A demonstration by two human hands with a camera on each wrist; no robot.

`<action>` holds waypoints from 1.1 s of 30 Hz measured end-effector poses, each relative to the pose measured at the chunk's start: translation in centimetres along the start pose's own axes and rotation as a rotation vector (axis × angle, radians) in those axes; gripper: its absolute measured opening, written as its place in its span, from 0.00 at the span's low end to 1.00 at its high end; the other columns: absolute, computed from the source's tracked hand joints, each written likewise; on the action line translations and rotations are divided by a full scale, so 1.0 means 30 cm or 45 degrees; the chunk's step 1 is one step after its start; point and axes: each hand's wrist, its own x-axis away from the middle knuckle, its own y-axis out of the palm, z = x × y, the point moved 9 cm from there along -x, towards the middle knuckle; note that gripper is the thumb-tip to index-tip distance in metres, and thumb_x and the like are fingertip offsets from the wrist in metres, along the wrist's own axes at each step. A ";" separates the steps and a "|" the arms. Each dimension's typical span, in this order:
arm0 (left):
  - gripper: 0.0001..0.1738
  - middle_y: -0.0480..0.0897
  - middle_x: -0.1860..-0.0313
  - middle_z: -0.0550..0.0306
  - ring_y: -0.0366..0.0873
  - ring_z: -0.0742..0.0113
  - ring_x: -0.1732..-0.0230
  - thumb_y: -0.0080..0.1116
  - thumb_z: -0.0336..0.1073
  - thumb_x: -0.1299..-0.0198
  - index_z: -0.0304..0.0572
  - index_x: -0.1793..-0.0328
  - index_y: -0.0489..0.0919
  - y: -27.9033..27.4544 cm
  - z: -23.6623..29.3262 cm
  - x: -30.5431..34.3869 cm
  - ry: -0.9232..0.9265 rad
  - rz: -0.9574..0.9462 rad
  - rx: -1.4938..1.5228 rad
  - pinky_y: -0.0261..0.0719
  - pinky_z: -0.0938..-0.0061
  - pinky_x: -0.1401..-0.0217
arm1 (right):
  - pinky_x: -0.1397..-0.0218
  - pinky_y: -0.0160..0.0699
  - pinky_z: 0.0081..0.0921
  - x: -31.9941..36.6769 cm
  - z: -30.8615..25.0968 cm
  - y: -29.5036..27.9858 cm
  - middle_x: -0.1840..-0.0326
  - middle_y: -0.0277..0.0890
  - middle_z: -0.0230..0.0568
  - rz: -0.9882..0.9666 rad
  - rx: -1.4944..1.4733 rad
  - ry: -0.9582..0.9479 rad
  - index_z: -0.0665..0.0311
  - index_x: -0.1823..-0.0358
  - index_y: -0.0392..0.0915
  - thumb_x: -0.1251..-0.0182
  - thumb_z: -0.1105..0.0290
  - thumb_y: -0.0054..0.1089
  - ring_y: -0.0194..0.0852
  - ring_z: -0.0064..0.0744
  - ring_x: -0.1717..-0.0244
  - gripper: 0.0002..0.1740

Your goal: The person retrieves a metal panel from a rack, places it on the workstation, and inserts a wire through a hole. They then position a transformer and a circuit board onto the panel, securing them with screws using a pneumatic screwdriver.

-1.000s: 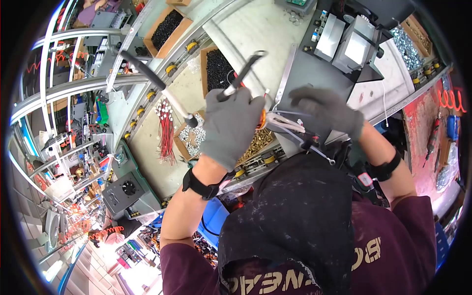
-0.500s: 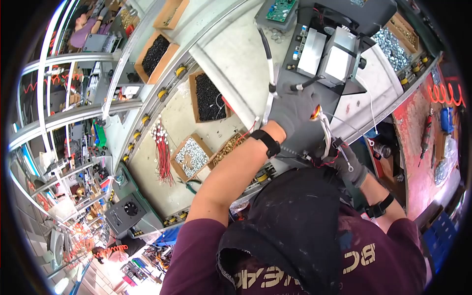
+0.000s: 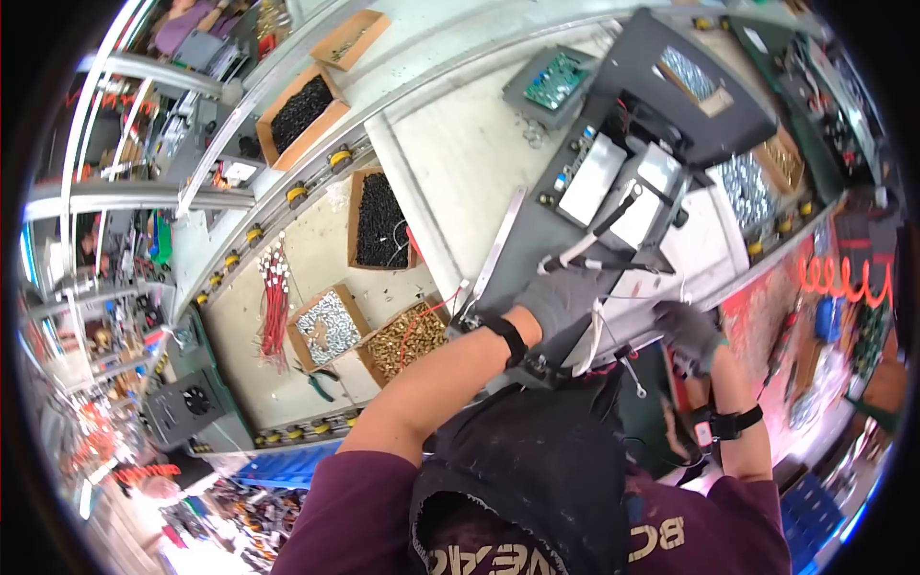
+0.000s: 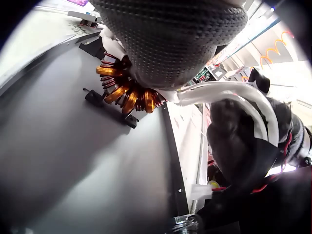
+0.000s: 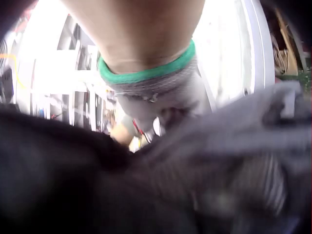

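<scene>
My gloved left hand [image 3: 565,302] grips a copper-wound ring coil [image 4: 129,92], which shows under the glove in the left wrist view. White sleeved cables [image 4: 219,90] run from the coil; two of their black-ended leads [image 3: 609,220] reach out above the hand over the grey metal panel [image 3: 522,254]. Other ends hang toward the body, one with a ring terminal [image 3: 640,389]. My gloved right hand [image 3: 690,335] is to the right of the coil, beside a thin white wire, its fingers loosely bent. The right wrist view is blurred and hides its fingertips.
A grey unit with metal blocks [image 3: 594,177] stands beyond the hands, a green circuit board [image 3: 556,81] behind it. Left are boxes of black parts [image 3: 383,220], silver screws [image 3: 329,326] and brass parts [image 3: 407,343], plus red wires [image 3: 275,311] and pliers [image 3: 319,381].
My left hand has swung right from over the parts boxes to the grey panel, carrying the coil and its cables. My right hand has dropped nearer the body and drawn off to the right.
</scene>
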 end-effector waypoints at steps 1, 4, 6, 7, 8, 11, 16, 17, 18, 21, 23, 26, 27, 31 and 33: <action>0.10 0.81 0.71 0.53 0.82 0.57 0.72 0.48 0.33 0.41 0.41 0.55 0.73 -0.086 0.053 0.000 0.066 0.011 -0.179 0.79 0.67 0.70 | 0.66 0.76 0.27 -0.003 -0.155 -0.136 0.63 0.78 0.42 0.393 0.563 -0.467 0.66 0.47 0.69 0.43 0.78 0.58 0.77 0.31 0.69 0.20; 0.11 0.81 0.70 0.54 0.83 0.58 0.70 0.50 0.33 0.43 0.41 0.54 0.73 -0.041 0.086 -0.003 0.174 0.045 -0.072 0.79 0.64 0.70 | 0.57 0.77 0.30 0.013 -0.508 -0.331 0.55 0.78 0.47 0.989 0.529 -0.859 0.64 0.43 0.68 0.47 0.78 0.63 0.79 0.36 0.62 0.28; 0.12 0.81 0.70 0.54 0.83 0.59 0.69 0.51 0.34 0.43 0.40 0.53 0.74 -0.045 0.085 0.005 0.174 0.169 -0.094 0.79 0.64 0.71 | 0.52 0.75 0.27 -0.064 -0.644 -0.368 0.51 0.77 0.43 0.885 0.563 -1.202 0.66 0.43 0.69 0.47 0.79 0.63 0.78 0.32 0.56 0.27; 0.13 0.81 0.69 0.55 0.83 0.60 0.69 0.52 0.34 0.44 0.40 0.53 0.74 -0.057 0.099 0.015 0.233 0.255 -0.120 0.79 0.64 0.71 | 0.50 0.74 0.27 -0.170 -0.609 -0.423 0.50 0.77 0.41 0.677 0.276 -1.084 0.66 0.44 0.70 0.48 0.80 0.62 0.76 0.30 0.53 0.26; 0.13 0.81 0.69 0.55 0.83 0.60 0.69 0.52 0.34 0.44 0.40 0.53 0.74 -0.063 0.096 0.018 0.200 0.274 -0.125 0.79 0.64 0.71 | 0.48 0.72 0.26 -0.280 -0.540 -0.480 0.49 0.76 0.38 0.470 0.000 -0.941 0.67 0.44 0.71 0.48 0.80 0.62 0.74 0.27 0.50 0.26; 0.14 0.81 0.66 0.55 0.83 0.62 0.67 0.52 0.35 0.44 0.40 0.52 0.75 -0.029 0.097 0.006 0.153 0.066 -0.255 0.80 0.65 0.69 | 0.43 0.70 0.26 -0.304 -0.523 -0.518 0.48 0.74 0.39 0.304 0.653 -1.058 0.66 0.48 0.75 0.45 0.81 0.60 0.72 0.30 0.46 0.20; 0.11 0.82 0.62 0.56 0.83 0.63 0.66 0.51 0.34 0.44 0.43 0.54 0.76 -0.031 0.091 0.026 0.153 0.075 -0.174 0.80 0.65 0.70 | 0.42 0.69 0.27 -0.358 -0.541 -0.618 0.45 0.70 0.42 0.347 0.738 -0.956 0.65 0.52 0.77 0.39 0.81 0.53 0.69 0.34 0.44 0.14; 0.11 0.82 0.63 0.57 0.83 0.62 0.66 0.50 0.34 0.43 0.43 0.55 0.76 -0.017 0.094 0.017 0.153 0.159 -0.159 0.81 0.65 0.69 | 0.42 0.70 0.27 -0.364 -0.559 -0.627 0.46 0.70 0.42 0.405 0.739 -1.018 0.66 0.52 0.77 0.39 0.81 0.53 0.69 0.33 0.45 0.14; 0.10 0.82 0.63 0.57 0.83 0.61 0.66 0.50 0.34 0.43 0.43 0.55 0.76 -0.020 0.095 0.018 0.151 0.206 -0.156 0.81 0.65 0.68 | 0.43 0.70 0.27 -0.375 -0.573 -0.638 0.47 0.71 0.42 0.465 0.737 -1.083 0.66 0.51 0.77 0.39 0.81 0.53 0.70 0.33 0.46 0.14; 0.10 0.80 0.59 0.59 0.83 0.61 0.64 0.50 0.34 0.42 0.45 0.56 0.77 -0.072 0.087 0.037 0.103 0.277 -0.154 0.81 0.64 0.64 | 0.45 0.71 0.26 -0.379 -0.601 -0.659 0.49 0.72 0.41 0.664 0.707 -1.281 0.66 0.50 0.76 0.38 0.80 0.52 0.71 0.31 0.48 0.14; 0.10 0.79 0.56 0.56 0.81 0.58 0.58 0.50 0.33 0.43 0.45 0.56 0.78 -0.145 0.065 0.089 0.022 0.212 0.019 0.80 0.63 0.55 | 0.51 0.74 0.23 -0.374 -0.626 -0.656 0.55 0.74 0.37 0.603 0.646 -1.002 0.68 0.46 0.72 0.35 0.77 0.49 0.73 0.28 0.56 0.16; 0.09 0.77 0.52 0.56 0.77 0.55 0.48 0.50 0.33 0.43 0.49 0.57 0.79 -0.194 0.048 0.188 0.029 0.277 0.138 0.71 0.56 0.38 | 0.46 0.72 0.27 -0.093 -0.890 -0.299 0.49 0.74 0.40 0.458 0.835 -1.197 0.66 0.45 0.72 0.33 0.73 0.50 0.71 0.30 0.48 0.15; 0.09 0.76 0.51 0.57 0.76 0.58 0.45 0.50 0.35 0.43 0.54 0.56 0.77 -0.209 0.053 0.225 0.021 0.277 0.061 0.57 0.48 0.33 | 0.45 0.72 0.26 -0.085 -0.936 -0.247 0.49 0.74 0.40 0.381 0.941 -1.187 0.67 0.43 0.71 0.32 0.72 0.50 0.71 0.29 0.48 0.17; 0.12 0.73 0.46 0.60 0.68 0.60 0.35 0.52 0.37 0.45 0.62 0.54 0.74 -0.251 0.015 0.335 -0.058 0.382 0.024 0.42 0.39 0.27 | 0.53 0.76 0.36 -0.114 -1.164 -0.026 0.63 0.78 0.55 0.388 1.272 -1.108 0.70 0.52 0.74 0.40 0.69 0.56 0.77 0.52 0.57 0.17; 0.17 0.72 0.43 0.59 0.62 0.59 0.30 0.56 0.36 0.49 0.60 0.51 0.74 -0.301 -0.048 0.385 -0.161 0.508 0.120 0.41 0.41 0.26 | 0.51 0.75 0.40 -0.153 -1.259 0.066 0.63 0.77 0.59 0.541 1.762 -0.856 0.71 0.56 0.76 0.41 0.67 0.56 0.77 0.56 0.57 0.16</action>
